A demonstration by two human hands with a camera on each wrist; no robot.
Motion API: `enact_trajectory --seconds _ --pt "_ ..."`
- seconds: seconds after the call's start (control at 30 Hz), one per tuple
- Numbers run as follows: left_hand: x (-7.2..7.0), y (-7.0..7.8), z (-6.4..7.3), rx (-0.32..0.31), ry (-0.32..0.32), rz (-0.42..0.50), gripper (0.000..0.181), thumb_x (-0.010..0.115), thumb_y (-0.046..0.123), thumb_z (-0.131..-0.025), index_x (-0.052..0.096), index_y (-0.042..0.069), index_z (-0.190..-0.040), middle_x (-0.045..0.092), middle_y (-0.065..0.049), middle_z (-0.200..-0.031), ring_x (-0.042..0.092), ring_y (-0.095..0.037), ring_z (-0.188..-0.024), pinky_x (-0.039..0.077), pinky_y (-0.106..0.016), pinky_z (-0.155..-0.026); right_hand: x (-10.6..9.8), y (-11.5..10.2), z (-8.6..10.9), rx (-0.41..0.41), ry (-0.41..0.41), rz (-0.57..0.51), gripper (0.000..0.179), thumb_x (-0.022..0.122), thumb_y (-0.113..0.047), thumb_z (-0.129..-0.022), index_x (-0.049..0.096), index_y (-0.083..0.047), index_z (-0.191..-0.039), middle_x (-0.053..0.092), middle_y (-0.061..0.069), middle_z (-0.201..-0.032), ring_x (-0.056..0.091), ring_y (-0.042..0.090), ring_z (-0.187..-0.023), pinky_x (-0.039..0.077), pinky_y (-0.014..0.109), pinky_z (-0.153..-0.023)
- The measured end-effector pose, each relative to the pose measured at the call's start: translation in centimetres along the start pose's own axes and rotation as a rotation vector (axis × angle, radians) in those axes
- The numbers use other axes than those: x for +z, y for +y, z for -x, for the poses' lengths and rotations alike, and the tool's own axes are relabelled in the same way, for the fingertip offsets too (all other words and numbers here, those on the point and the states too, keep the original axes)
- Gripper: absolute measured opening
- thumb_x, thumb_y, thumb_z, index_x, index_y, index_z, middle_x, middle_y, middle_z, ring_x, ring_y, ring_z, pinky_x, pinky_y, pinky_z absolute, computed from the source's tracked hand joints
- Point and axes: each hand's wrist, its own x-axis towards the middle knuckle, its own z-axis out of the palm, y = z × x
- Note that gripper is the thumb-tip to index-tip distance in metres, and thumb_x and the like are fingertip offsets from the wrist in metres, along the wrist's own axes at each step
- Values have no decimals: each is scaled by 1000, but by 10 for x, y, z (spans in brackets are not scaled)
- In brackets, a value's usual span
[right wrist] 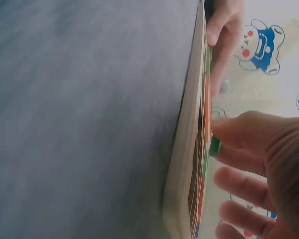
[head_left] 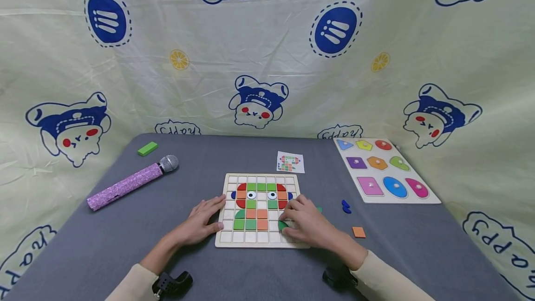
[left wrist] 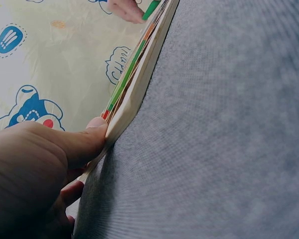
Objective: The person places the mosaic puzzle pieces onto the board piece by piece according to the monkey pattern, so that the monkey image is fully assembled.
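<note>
A pale wooden grid board (head_left: 261,245) lies on the table, with coloured tiles forming a figure with two round eyes. My left hand (head_left: 202,221) rests along the board's left edge; in the left wrist view its thumb (left wrist: 92,137) touches the rim. Over the right part of the grid, my right hand (head_left: 307,223) pinches a small green piece (head_left: 282,225) with a curved edge between thumb and finger. The right wrist view shows this green piece (right wrist: 215,147) just above the board, its other fingers spread. Part of another green piece (head_left: 319,209) shows behind the right hand.
A small picture card (head_left: 290,162) lies beyond the board. On the left are a glittery purple microphone (head_left: 129,185) and a green block (head_left: 147,148). To the right lie dark blue pieces (head_left: 346,206), an orange square (head_left: 358,232) and a shape puzzle board (head_left: 411,199).
</note>
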Motion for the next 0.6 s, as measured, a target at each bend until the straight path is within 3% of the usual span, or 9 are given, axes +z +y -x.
enact_trajectory --seconds 0.6 --pt "1 0 0 24 22 -19 61 58 17 -92 33 -4 -144 28 -18 -154 21 -43 -142 8 -63 -112 10 -15 -17 -14 -2 66 18 76 -30 -75 74 -23 -91 59 -6 -92 40 12 -84 36 29 -72"
